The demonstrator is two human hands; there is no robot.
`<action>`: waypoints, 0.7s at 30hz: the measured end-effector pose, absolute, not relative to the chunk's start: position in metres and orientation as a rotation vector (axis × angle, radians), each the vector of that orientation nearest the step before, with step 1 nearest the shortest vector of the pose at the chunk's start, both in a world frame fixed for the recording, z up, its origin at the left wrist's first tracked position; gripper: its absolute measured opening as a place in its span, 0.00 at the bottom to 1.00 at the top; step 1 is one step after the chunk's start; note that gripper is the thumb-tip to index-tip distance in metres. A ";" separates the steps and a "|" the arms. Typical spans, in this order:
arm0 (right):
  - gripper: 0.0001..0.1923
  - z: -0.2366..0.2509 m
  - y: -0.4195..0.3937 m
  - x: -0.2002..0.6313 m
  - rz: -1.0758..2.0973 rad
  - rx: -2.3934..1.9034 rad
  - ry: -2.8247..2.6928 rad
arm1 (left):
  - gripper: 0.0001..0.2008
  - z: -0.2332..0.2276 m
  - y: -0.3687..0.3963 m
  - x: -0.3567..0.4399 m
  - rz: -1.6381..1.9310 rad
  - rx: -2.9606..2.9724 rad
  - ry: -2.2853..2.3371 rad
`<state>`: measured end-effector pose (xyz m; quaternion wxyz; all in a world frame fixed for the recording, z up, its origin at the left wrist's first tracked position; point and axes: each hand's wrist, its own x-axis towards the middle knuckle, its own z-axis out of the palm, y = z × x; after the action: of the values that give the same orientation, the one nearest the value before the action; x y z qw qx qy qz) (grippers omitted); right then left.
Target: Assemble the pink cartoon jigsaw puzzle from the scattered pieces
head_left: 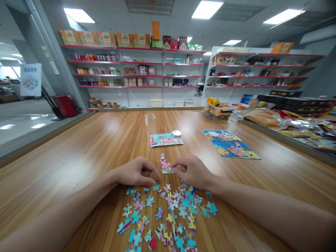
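Loose jigsaw pieces (168,217) are spread all over the near end of the wooden table (78,154), mostly blue, pink and yellow, face-up from what I can see, probably scattered that way so each one can be read at a glance. Just past the pile, both hands meet at a small joined cluster of pink pieces (165,164). The left hand (136,172) is curled with its fingertips down on the table beside the cluster, maybe pinning a piece at the pile's edge, though I honestly can't tell if anything is under those fingers. The right hand (193,171) pinches at the cluster's right edge, thumb and forefinger touching it, looks like steadying it flat.

Further up sits a printed reference picture (166,139), placed where it's easy to glance at. Behind it stands a clear plastic jar (150,124), upright and open, with its silver lid (176,133) resting on the picture's corner. Off to the right lie two more puzzle pictures (231,143), well apart from the hands. A yellow toy truck (216,106) and bagged goods sit at the table's far right, and store shelves (131,73) line the back wall.
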<state>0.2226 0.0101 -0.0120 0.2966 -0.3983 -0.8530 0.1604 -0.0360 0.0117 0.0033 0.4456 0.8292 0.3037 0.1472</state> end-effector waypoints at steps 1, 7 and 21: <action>0.09 -0.012 0.010 0.223 0.436 -1.052 -2.268 | 0.15 0.004 0.012 -0.036 0.347 2.077 0.744; 0.07 -0.012 0.007 0.221 0.511 -0.867 -2.269 | 0.13 0.002 0.012 -0.035 0.333 2.160 0.775; 0.08 -0.013 0.005 0.221 0.512 -0.817 -2.200 | 0.08 0.000 0.002 -0.019 0.785 2.404 0.622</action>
<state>0.2211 0.0048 -0.0127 0.3613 -0.3171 -0.8541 0.1987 -0.0188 0.0017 0.0000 0.2653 0.8900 0.2302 0.2908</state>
